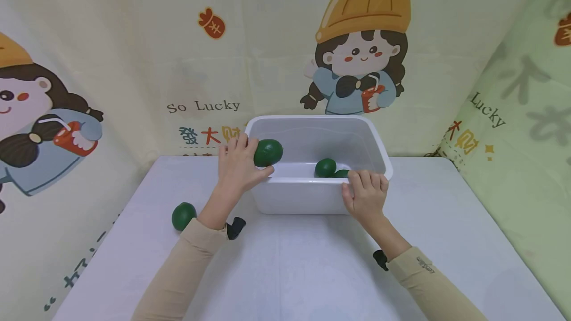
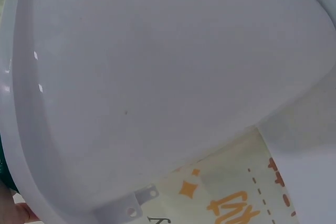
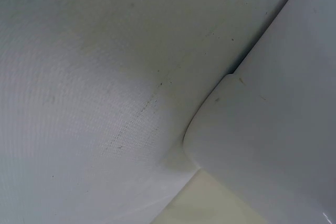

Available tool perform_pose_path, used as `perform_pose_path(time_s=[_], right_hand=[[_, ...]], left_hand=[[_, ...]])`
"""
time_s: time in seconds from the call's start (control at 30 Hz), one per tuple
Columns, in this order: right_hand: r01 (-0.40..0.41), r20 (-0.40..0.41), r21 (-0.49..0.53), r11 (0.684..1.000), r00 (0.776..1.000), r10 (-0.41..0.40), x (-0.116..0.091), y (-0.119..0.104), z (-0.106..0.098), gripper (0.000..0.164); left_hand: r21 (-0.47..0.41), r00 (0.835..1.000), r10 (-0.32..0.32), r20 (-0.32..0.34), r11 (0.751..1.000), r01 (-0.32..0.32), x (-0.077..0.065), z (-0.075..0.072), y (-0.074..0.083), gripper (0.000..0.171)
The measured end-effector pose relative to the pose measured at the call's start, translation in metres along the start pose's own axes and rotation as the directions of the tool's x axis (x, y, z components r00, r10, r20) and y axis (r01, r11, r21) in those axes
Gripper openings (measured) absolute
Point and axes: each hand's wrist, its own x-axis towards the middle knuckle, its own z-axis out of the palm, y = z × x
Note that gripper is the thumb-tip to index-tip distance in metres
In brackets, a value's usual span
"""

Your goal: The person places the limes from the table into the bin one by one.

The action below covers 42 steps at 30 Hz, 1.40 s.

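A white plastic box (image 1: 303, 196) stands toward the back of the table. My left hand (image 1: 238, 165) grips a glossy dark green oval fruit (image 1: 269, 152) over the box's left end, fingers behind it and thumb below. The front rim near the right corner is in the grip of my right hand (image 1: 367, 194). Inside the box lie two more green fruits (image 1: 325, 167), one partly hidden by the rim. Another green fruit (image 1: 184, 216) sits on the table beside my left wrist. In the left wrist view the box wall (image 2: 157, 77) fills most of the picture.
The white table (image 1: 303, 271) spreads in front of the box. A printed cloth (image 1: 267, 63) with cartoon figures hangs behind and along the sides. Black wrist straps (image 1: 236, 228) show at both cuffs. The right wrist view shows the box's outer wall (image 3: 262, 140) against the tabletop.
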Motion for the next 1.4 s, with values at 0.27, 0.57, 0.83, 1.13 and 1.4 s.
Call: perform_pose_path(time_s=[0.27,0.57,0.83,1.13,1.4], right_hand=[[0.006,-0.019,0.004,1.000,1.000,-0.006,0.0032,-0.0020,-0.0001,0.037],[0.003,-0.023,0.004,1.000,1.000,-0.003,0.0036,-0.0032,0.0003,0.038],[0.002,-0.011,0.004,1.000,1.000,-0.002,0.0038,-0.0039,0.0001,0.037],[-0.001,0.003,-0.001,1.000,1.000,0.001,0.0021,-0.0033,0.0004,0.037],[-0.004,0.007,0.000,1.000,1.000,0.004,0.0018,-0.0034,0.0000,0.037]], left_hand=[[0.011,1.000,0.002,0.023,1.000,-0.002,0.0034,0.0005,0.0009,0.073],[0.045,0.999,0.002,0.050,0.999,-0.005,0.0046,0.0021,0.0029,0.078],[0.037,1.000,0.008,0.020,0.999,-0.009,0.0033,0.0050,0.0023,0.074],[-0.001,1.000,0.008,-0.006,1.000,-0.008,0.0028,0.0071,0.0001,0.064],[-0.045,1.000,-0.016,-0.022,0.999,0.015,0.0008,0.0064,-0.0029,0.056]])
